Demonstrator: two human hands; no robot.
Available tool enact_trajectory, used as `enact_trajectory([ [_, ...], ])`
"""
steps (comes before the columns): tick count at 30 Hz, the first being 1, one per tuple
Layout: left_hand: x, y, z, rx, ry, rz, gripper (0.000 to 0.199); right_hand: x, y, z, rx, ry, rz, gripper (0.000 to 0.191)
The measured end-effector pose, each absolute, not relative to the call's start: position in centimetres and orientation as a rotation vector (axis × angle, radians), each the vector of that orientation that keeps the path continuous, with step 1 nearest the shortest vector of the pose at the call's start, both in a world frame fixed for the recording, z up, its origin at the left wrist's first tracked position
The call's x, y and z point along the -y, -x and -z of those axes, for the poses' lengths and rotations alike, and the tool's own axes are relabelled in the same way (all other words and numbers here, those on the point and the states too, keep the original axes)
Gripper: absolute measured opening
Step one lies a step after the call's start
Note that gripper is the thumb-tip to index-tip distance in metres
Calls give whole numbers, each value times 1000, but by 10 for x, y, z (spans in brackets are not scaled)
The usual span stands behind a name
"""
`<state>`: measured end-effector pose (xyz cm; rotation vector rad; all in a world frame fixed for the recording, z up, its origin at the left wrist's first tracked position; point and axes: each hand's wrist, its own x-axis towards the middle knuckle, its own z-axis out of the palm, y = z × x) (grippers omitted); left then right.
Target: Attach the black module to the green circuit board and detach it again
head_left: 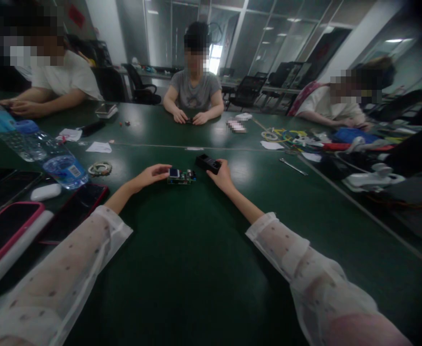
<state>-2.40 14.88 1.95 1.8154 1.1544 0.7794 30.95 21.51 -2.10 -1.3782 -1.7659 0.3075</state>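
My left hand [149, 178] grips the left end of a small circuit board [184, 177], fingers along its top edge and thumb below. A little square screen [174, 172] is mounted on the board's left part, and small components crowd its right part. A black plastic case [207, 163], box-shaped with openings in its face, is in my right hand [224, 177], whose fingers wrap round its right end. Board and case are apart, the case slightly farther from me. Both are at or just above the green table [182, 250]; I cannot tell whether they touch it.
Water bottles [61, 161], phones [76, 211], a white earbud case [46, 192] and a bracelet [100, 168] lie left. A wrench [293, 166], tangled cables [286, 136] and white equipment [373, 177] are on the right. Several people sit around the table.
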Motion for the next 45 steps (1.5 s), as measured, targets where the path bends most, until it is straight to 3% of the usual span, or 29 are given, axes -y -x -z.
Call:
enact_trajectory([
  [4,-155,22,-5,-1385,-1906,-987,45,-217,-311,23,1780,1355,-269,55],
  [9,-146,9,2,-1588,-2451,-698,41,-213,-310,21,1799,1354,-248,54],
  [27,-147,10,6,-1682,-2395,-525,50,-216,-310,23,1781,1321,-261,61],
  [36,-148,11,4,-1667,-2400,-519,48,-208,-307,12,1713,1358,-165,47],
  [45,-143,5,-2,-1774,-2473,-404,48,-208,-308,13,1723,1447,-190,49],
])
